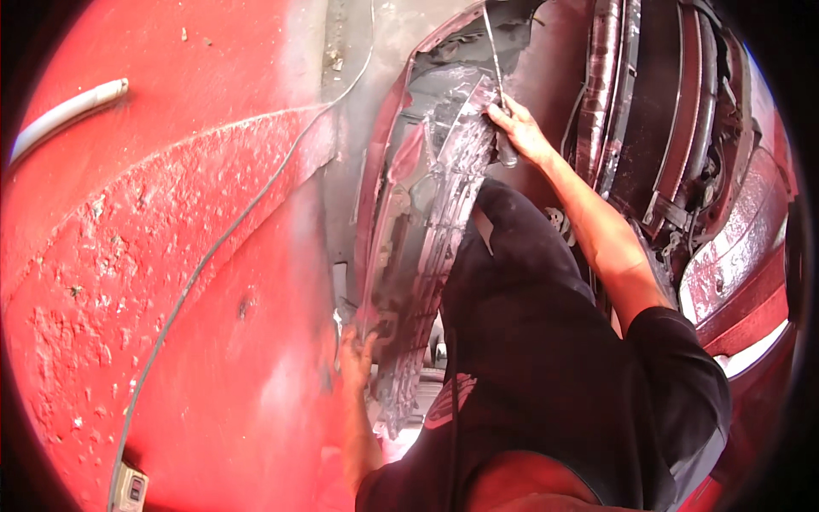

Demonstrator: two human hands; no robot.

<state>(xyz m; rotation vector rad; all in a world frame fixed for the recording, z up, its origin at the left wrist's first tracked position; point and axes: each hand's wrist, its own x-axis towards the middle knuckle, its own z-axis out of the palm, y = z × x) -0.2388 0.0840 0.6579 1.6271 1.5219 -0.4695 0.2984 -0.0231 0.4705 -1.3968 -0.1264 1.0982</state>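
A large curved car bumper (384,230), red along its edge and dusty grey inside, stands on end in front of me. A ribbed, dusty strip (452,200) runs down its near side. At its upper part, my right hand (522,132) is closed round a long thin screwdriver (507,152), whose shaft points upward; the thumb and fingers are also by the strip's edge. Lower down, my left hand (354,358) grips the bumper's left edge, with its fingers partly hidden behind it.
To the left rises a red wall (256,358) with rough, peeling paint. A grey cable (213,247) hangs across it down to a small switch box (130,488). A white pipe (72,115) sticks out at upper left. On the right is a car's exposed front end (648,111).
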